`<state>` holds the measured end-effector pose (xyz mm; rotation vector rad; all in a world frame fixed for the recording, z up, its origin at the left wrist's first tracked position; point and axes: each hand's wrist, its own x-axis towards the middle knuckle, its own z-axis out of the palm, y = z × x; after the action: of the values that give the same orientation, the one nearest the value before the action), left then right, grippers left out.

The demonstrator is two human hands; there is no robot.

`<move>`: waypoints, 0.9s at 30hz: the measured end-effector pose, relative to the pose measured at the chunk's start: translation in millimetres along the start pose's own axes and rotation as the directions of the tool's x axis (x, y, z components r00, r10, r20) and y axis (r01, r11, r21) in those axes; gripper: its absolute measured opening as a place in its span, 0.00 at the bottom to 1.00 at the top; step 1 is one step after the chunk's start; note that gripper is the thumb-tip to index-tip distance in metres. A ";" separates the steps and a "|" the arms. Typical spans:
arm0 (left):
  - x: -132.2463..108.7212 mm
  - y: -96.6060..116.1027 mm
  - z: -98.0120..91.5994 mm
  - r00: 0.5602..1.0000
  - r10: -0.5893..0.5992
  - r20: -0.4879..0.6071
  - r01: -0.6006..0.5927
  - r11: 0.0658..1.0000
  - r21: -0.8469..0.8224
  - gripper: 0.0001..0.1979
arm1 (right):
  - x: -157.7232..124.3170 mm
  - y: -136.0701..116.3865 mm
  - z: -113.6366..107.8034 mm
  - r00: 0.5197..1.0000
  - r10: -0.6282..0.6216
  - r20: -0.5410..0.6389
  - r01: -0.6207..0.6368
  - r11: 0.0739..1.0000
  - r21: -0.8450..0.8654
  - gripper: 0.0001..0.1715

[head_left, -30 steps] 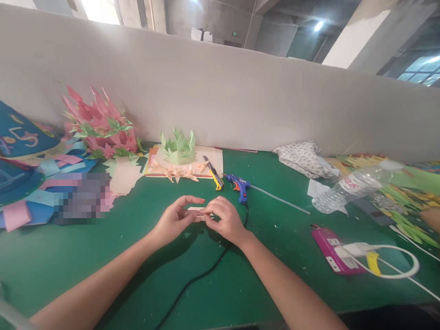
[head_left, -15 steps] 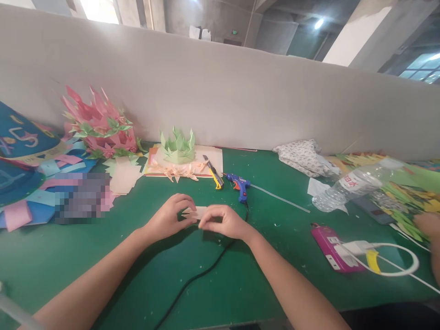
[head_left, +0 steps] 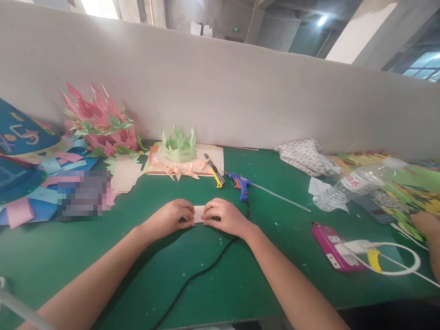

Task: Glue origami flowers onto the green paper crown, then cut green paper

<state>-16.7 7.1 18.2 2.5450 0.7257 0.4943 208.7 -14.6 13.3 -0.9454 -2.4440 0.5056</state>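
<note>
Paper [head_left: 198, 213]: pale piece, flat on table [head_left: 137, 261] | left hand [head_left: 170, 217], right hand [head_left: 223, 215]: fingers clamped on opposite ends, pinning it flat | glue gun [head_left: 240, 185]: near, behind.

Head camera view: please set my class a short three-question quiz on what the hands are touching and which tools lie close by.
1. True or false: the left hand and right hand both touch a pale paper piece low over the green table.
2. Which lies nearest the right hand? A water bottle; B blue glue gun; C pink power strip.
3. Fill in: the yellow utility knife lies just ___ of the glue gun.
Key: 1 true; 2 B; 3 left.
</note>
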 end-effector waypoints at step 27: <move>7.5 2.1 13.8 0.972 -0.203 -0.119 0.204 0.979 -0.003 0.11 | 5.6 -7.6 7.1 0.913 0.403 -0.064 -0.404 0.915 -0.007 0.07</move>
<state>-3.7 5.3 9.3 2.4306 1.0221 0.5767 197.2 -17.1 12.8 -1.4658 -2.2026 0.5799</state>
